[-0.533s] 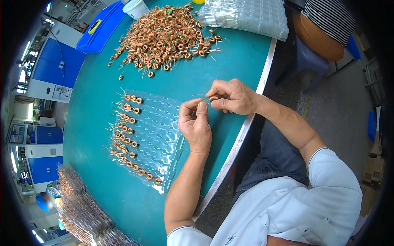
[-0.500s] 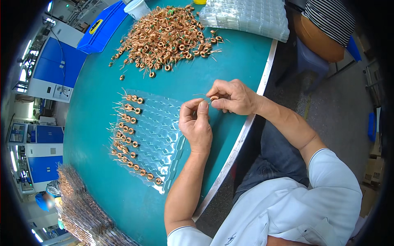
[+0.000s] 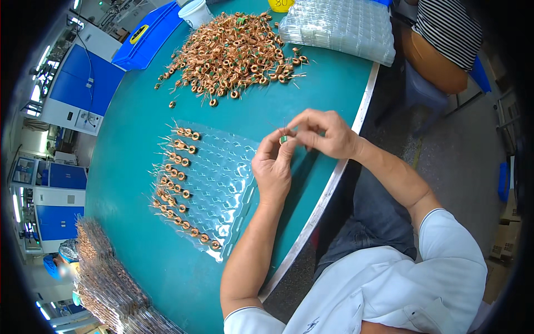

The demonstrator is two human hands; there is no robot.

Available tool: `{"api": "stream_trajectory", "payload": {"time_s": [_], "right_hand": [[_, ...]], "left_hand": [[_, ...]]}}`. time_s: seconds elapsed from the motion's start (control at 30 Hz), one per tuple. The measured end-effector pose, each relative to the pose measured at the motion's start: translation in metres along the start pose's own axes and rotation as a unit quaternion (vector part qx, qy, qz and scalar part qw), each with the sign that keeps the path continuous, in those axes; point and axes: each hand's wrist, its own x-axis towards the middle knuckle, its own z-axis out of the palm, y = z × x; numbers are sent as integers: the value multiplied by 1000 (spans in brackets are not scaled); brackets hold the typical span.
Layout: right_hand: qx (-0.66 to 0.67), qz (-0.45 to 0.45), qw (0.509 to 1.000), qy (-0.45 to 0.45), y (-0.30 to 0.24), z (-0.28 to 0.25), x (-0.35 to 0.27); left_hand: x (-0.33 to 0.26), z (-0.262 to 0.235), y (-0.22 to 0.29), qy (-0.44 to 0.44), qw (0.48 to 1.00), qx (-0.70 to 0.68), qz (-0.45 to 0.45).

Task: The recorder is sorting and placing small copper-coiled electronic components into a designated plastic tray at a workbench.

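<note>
Between the thumb and forefinger of my left hand [image 3: 272, 170] is a small copper-wound ring coil [image 3: 284, 138], a green patch on it facing up. My right hand [image 3: 328, 133] is just to its right, fingers curled toward the coil. Its fingertips are smeared by motion, so whether they pinch one of the thin wire leads is unclear. Left of my hands lies a clear plastic tray [image 3: 222, 172] with rows of moulded pockets. Copper coils [image 3: 181, 176] with wire ends pointing left fill pockets along its left side and near edge.
A big heap of loose coils [image 3: 233, 55] covers the far part of the green table [image 3: 128, 183]. Behind it stand a white tub [image 3: 194, 14] and a blue crate [image 3: 147, 36]. Stacked clear trays [image 3: 339, 30] lie far right, filled ones [image 3: 111, 278] near left. A person in stripes [image 3: 445, 33] sits beyond.
The coil has passed from my right fingers into my left hand, its green patch now showing. My right hand has shifted slightly and its fingertips are blurred. The tray's coils look unchanged.
</note>
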Motion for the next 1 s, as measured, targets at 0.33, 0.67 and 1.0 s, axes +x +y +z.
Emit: {"api": "stream_trajectory", "payload": {"time_s": [0.33, 0.67, 1.0], "right_hand": [[19, -65, 998, -2, 16, -11, 7], [76, -64, 995, -5, 16, -12, 1], [112, -44, 992, -26, 15, -14, 2]], "left_hand": [[-4, 6, 4, -78, 988, 122, -59], [-2, 8, 6, -90, 984, 139, -63], [-2, 9, 6, -94, 987, 99, -80]]}}
